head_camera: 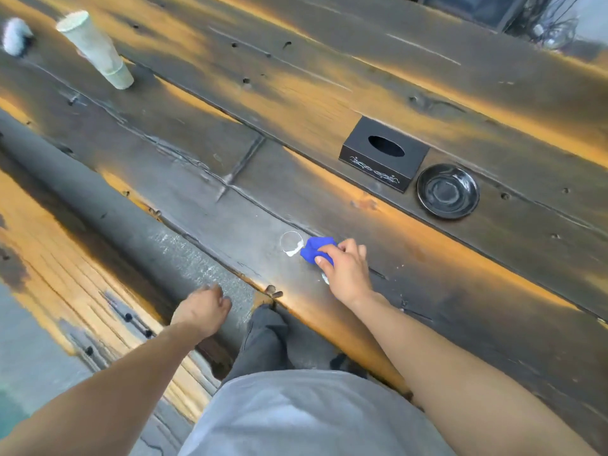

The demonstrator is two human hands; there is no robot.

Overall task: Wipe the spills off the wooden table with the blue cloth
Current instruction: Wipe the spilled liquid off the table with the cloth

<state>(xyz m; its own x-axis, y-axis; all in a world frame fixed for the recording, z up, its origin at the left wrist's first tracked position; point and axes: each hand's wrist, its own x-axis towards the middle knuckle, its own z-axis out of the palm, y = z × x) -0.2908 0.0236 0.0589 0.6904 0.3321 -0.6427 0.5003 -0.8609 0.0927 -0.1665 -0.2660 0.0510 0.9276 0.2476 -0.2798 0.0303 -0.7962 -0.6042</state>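
Closest to me, my left hand (205,309) rests loosely open on the grey bench (184,258), holding nothing. Further out, my right hand (345,268) is clamped on the bunched blue cloth (316,250), pressed to the wooden table (460,291) beside a white ring-shaped spill (291,242) (touching its edge). Beyond sit a black tissue box (383,154), a black saucer (447,191), and a tall pale cup (95,49).

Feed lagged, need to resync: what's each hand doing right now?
Left hand: holds nothing, fingers loosely curled, at the bench edge.
Right hand: closed on the cloth, on the table beside a white spill.
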